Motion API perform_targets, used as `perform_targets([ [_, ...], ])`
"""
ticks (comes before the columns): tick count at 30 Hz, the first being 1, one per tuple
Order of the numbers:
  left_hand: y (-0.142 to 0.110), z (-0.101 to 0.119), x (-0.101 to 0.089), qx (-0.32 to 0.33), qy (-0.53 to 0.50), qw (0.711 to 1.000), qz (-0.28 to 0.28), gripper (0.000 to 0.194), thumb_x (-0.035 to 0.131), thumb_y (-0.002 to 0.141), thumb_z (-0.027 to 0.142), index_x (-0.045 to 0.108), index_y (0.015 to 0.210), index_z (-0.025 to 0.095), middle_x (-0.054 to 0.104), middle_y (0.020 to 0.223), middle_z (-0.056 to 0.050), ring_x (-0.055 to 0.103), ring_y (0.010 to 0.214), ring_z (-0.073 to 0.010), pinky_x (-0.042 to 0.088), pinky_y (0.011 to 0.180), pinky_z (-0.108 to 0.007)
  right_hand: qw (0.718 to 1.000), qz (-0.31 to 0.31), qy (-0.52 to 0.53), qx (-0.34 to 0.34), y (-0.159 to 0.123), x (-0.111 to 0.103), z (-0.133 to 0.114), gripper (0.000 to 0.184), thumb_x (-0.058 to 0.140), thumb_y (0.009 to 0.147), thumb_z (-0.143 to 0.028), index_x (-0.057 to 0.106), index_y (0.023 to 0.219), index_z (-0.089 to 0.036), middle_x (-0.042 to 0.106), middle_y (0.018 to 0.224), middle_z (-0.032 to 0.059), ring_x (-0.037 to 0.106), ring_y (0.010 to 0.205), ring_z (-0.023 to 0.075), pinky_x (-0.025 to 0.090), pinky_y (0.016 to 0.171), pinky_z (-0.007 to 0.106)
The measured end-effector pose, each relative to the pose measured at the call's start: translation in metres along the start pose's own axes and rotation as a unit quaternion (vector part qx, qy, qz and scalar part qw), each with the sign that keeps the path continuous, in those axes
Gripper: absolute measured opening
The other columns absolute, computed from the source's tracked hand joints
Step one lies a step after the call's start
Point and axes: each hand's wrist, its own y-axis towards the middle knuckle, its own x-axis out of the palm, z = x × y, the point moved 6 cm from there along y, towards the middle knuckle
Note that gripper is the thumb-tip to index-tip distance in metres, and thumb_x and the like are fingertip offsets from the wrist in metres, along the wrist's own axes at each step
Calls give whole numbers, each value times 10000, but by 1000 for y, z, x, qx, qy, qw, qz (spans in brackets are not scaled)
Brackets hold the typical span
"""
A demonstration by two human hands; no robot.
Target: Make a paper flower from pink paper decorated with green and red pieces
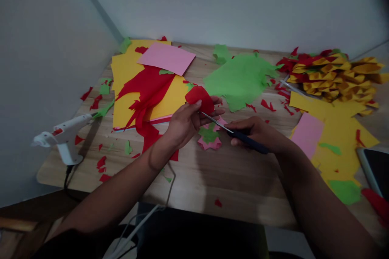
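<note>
My left hand (185,119) pinches a small folded piece of red paper (199,96) and holds it up above the wooden table (225,178). My right hand (258,133) grips dark-handled scissors (231,131), whose thin blades point left and reach the lower edge of the red piece. Just below the blades a pink cut-out flower with a green centre (209,137) lies flat on the table.
A white glue gun (65,133) stands at the left edge with its cord hanging down. Yellow, red and pink sheets (146,81) lie at the back left, a torn green sheet (240,79) in the middle, folded yellow-red paper shapes (334,75) at the back right. Scraps are scattered everywhere.
</note>
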Motion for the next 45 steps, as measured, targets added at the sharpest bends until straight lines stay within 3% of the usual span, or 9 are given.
perform_targets([
  [5, 1, 0, -2, 7, -13, 1000, 0, 358, 626, 916, 389, 711, 1153, 135, 697, 1303, -140, 710, 1135, -304, 587, 938, -377, 1000, -8, 6, 27, -4, 3, -4, 467, 767, 797, -496, 741, 1150, -191, 572, 688, -26, 458, 541, 96, 394, 481, 224],
  [9, 1, 2, -6, 22, -19, 999, 20, 349, 611, 918, 409, 707, 1167, 184, 682, 1344, -106, 702, 1155, -307, 580, 953, -406, 998, 12, -45, -47, -7, 0, -18, 380, 756, 808, -474, 707, 1083, -216, 641, 850, 14, 553, 724, 147, 481, 647, 257],
  [13, 0, 3, -7, 25, -9, 999, 28, 356, 609, 912, 425, 708, 1166, 196, 689, 1334, -98, 701, 1156, -306, 576, 954, -413, 997, 10, -65, -46, -8, -3, -16, 359, 754, 800, -489, 703, 1036, -223, 669, 902, 23, 599, 794, 178, 503, 693, 281],
  [18, 2, 14, -12, 74, 18, 993, 91, 398, 594, 923, 468, 693, 1207, 206, 724, 1269, -91, 692, 1165, -282, 573, 950, -388, 988, 129, -72, -47, -8, -24, -7, 480, 798, 731, -524, 701, 1091, -222, 691, 918, 36, 636, 817, 206, 516, 735, 321],
  [21, 4, 28, -24, 148, 31, 976, 157, 402, 594, 927, 501, 690, 1211, 233, 743, 1215, -78, 695, 1148, -255, 577, 924, -347, 947, 277, -156, -48, -12, -44, -1, 521, 782, 754, -492, 680, 1174, -201, 684, 940, 70, 641, 838, 243, 523, 766, 376],
  [25, 4, 39, -38, 212, 45, 955, 204, 346, 616, 917, 501, 715, 1144, 261, 750, 1171, -56, 711, 1089, -223, 584, 830, -286, 848, 421, -319, -50, -19, -59, 0, 492, 697, 818, -415, 664, 1251, -183, 651, 1093, 153, 629, 994, 329, 522, 885, 497],
  [32, 3, 35, -40, 212, 37, 955, 203, 314, 618, 912, 473, 738, 1096, 250, 764, 1025, -52, 733, 943, -201, 578, 748, -280, 799, 468, -377, -4, -19, -66, 14, 507, 622, 843, -366, 628, 1317, -187, 629, 1146, 175, 614, 1069, 360, 505, 948, 545],
  [39, 5, 24, -32, 160, 44, 969, 184, 322, 652, 896, 483, 744, 999, 192, 749, 870, -44, 708, 749, -155, 564, 671, -249, 819, 430, -379, 26, -12, -66, 29, 502, 622, 866, -381, 618, 1330, -189, 625, 1158, 189, 583, 1121, 387, 483, 966, 571],
  [45, 6, 22, -33, 170, 33, 966, 192, 241, 727, 855, 398, 761, 952, 180, 720, 773, -12, 649, 637, -111, 522, 582, -220, 819, 406, -404, 25, -8, -64, 31, 501, 630, 857, -374, 623, 1324, -192, 618, 1156, 178, 559, 1106, 377, 473, 968, 563],
])
